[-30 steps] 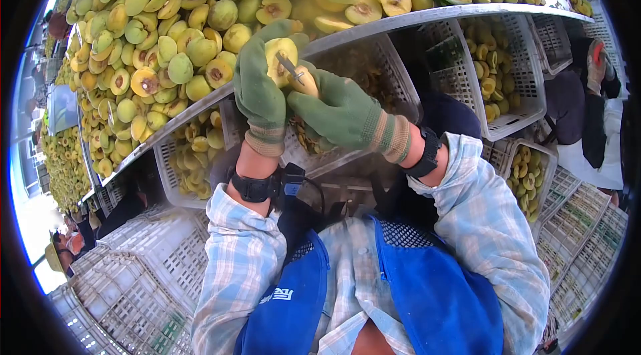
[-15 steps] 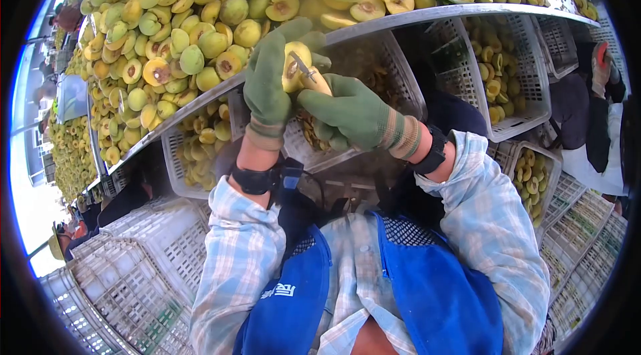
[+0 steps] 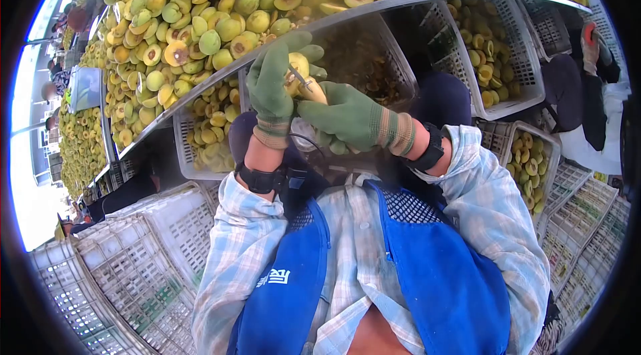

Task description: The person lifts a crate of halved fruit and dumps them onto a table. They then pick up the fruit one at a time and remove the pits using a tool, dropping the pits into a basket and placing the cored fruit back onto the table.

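My left hand (image 3: 270, 85), in a green glove, grips a yellow halved fruit (image 3: 298, 65) in front of my chest. My right hand (image 3: 347, 116), also in a green glove, holds a small metal pitting knife (image 3: 298, 77) whose tip is pressed into the cut face of the fruit. Both hands are raised just below the edge of a metal table (image 3: 400, 5). Heaped on that table are many green and yellow fruit halves (image 3: 200, 21).
White plastic crates with fruit (image 3: 497, 55) stand under the table, one (image 3: 207, 135) to my left, more at the right (image 3: 531, 175). Empty white crates (image 3: 133, 255) are stacked at lower left. Another person in dark clothes (image 3: 581, 95) stands at the far right.
The view has shifted so that the table and hands sit higher and farther away. My hands keep the same grip on fruit and knife, with the knife working in the fruit.
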Action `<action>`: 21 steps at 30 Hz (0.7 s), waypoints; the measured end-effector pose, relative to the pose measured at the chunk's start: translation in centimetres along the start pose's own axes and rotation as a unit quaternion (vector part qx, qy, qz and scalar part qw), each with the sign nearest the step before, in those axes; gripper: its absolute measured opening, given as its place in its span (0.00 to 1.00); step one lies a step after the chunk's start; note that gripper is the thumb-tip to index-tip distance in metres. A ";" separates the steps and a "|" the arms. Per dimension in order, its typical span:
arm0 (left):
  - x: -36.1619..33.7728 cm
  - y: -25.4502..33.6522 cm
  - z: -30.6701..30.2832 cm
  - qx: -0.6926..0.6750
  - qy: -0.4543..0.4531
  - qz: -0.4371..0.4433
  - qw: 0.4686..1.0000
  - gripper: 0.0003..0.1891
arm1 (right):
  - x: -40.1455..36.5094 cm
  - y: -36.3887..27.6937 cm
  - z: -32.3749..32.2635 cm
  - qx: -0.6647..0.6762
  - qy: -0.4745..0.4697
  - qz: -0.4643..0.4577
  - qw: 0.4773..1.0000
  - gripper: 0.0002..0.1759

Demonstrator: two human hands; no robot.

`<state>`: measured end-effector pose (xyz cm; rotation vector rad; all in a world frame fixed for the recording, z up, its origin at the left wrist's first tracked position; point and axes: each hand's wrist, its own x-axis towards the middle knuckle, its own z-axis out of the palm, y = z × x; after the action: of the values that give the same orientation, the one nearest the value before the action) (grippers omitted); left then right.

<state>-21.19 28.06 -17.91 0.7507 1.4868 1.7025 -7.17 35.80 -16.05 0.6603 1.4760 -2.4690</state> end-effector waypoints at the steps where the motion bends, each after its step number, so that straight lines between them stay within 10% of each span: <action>1: -0.3 0.0 -0.1 -0.035 -0.004 -0.021 0.999 0.25 | -0.5 -0.2 0.3 -0.010 0.006 -0.006 1.000 0.16; 7: -2.2 1.0 -0.4 0.219 -0.063 0.120 0.966 0.24 | -1.9 0.9 1.4 0.019 -0.019 0.001 1.000 0.16; 13: -3.4 0.9 -0.3 -0.098 -0.023 -0.063 0.993 0.23 | -3.2 0.9 3.4 -0.027 0.021 -0.001 0.999 0.17; 21: -4.7 1.8 -0.2 -0.086 -0.002 -0.041 0.995 0.23 | -3.3 -0.4 5.5 -0.135 0.077 0.059 0.986 0.19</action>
<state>-19.05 23.92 -15.99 0.5940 1.3301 1.7392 -5.90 31.00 -11.94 0.8700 1.7309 -2.1195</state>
